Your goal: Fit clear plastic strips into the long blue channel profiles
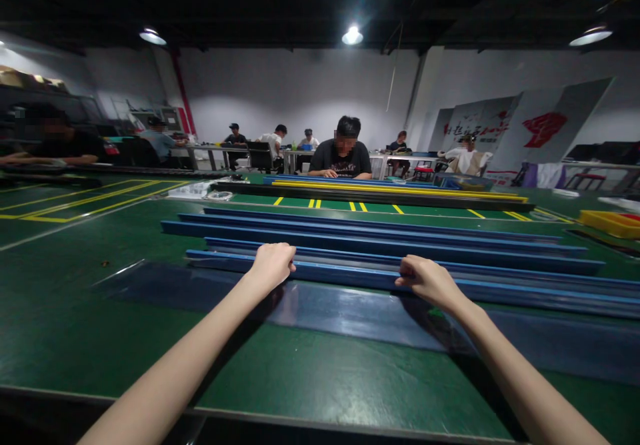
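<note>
Two long blue channel profiles lie across the green table, one behind the other. My left hand (273,260) is closed around the near wall of the closer blue profile (345,273), toward its left part. Further right along the same profile, my right hand (423,276) grips that wall too, fingers curled over it. The second blue profile (380,242) lies just beyond, touched by neither hand. In front of the closer profile, a clear plastic strip (330,308) lies flat under my wrists, reflecting light.
Farther back rest a black bar (400,198) and a yellow strip (425,192). A clear plastic bag (190,190) lies to their left. A yellow bin (607,223) stands at the right. Across the green table (125,358) sits a person in black (340,158); several others work behind.
</note>
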`<state>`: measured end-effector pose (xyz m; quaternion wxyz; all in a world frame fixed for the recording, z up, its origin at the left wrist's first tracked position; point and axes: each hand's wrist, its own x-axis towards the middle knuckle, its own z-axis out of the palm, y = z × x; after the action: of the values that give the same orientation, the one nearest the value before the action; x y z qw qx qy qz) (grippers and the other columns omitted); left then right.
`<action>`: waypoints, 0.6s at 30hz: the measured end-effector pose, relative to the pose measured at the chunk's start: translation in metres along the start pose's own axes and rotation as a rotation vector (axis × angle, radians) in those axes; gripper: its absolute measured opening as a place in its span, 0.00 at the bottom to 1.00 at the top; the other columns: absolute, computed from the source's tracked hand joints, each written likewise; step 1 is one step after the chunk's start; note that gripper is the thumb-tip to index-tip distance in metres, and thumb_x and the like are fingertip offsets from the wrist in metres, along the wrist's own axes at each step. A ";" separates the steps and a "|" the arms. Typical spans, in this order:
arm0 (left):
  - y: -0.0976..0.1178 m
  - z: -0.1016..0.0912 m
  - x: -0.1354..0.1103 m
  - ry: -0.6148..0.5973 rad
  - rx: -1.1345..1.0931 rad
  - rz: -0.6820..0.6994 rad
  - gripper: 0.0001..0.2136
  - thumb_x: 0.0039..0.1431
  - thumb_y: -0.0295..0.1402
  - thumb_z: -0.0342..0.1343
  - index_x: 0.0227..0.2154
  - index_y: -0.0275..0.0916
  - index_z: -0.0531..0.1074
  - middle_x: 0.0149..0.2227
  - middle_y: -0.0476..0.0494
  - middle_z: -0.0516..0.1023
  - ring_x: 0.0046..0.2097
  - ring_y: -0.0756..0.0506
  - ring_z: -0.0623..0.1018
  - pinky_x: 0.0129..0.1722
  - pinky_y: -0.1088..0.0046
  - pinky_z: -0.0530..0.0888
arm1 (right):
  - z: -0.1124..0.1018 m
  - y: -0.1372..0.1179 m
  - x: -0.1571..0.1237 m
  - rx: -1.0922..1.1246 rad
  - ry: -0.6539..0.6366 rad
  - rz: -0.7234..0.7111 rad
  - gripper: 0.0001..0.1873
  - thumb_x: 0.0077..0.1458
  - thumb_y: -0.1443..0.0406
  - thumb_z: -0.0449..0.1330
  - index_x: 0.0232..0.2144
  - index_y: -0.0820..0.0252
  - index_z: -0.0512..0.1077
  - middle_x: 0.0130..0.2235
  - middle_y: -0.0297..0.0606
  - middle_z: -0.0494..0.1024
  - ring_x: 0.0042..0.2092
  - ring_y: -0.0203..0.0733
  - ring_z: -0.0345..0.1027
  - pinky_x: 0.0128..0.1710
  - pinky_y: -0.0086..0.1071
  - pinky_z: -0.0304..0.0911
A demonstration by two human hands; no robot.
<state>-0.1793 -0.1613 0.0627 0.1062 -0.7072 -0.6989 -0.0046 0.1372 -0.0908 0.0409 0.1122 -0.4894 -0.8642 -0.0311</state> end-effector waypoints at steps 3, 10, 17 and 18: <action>0.013 -0.004 0.003 -0.034 0.026 0.004 0.05 0.53 0.30 0.53 0.29 0.36 0.72 0.35 0.37 0.77 0.38 0.39 0.76 0.33 0.69 0.67 | 0.000 -0.003 0.002 -0.037 -0.011 -0.043 0.04 0.49 0.63 0.56 0.27 0.58 0.68 0.32 0.35 0.73 0.34 0.37 0.66 0.26 0.26 0.48; 0.065 -0.004 0.018 0.058 -0.109 0.200 0.10 0.49 0.39 0.58 0.30 0.38 0.72 0.35 0.41 0.76 0.40 0.40 0.76 0.34 0.70 0.68 | -0.005 -0.022 0.010 -0.120 -0.045 -0.050 0.03 0.49 0.65 0.57 0.27 0.58 0.69 0.33 0.35 0.74 0.35 0.37 0.67 0.25 0.26 0.46; 0.090 0.007 0.027 0.121 -0.139 0.289 0.07 0.56 0.35 0.51 0.31 0.37 0.69 0.35 0.41 0.74 0.40 0.42 0.75 0.34 0.70 0.68 | -0.002 -0.040 0.014 -0.162 -0.009 -0.084 0.03 0.50 0.65 0.56 0.29 0.59 0.69 0.33 0.35 0.73 0.34 0.37 0.67 0.24 0.27 0.45; 0.089 0.008 0.027 0.127 -0.127 0.299 0.07 0.57 0.34 0.50 0.31 0.36 0.69 0.35 0.40 0.74 0.40 0.42 0.75 0.35 0.69 0.68 | -0.003 -0.041 0.014 -0.154 -0.011 -0.083 0.04 0.50 0.65 0.56 0.29 0.59 0.69 0.33 0.35 0.73 0.34 0.37 0.67 0.24 0.27 0.45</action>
<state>-0.0917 -0.1330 0.0459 0.1049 -0.8068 -0.5762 -0.0775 0.0959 -0.1009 0.0489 0.0683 -0.4605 -0.8794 -0.0992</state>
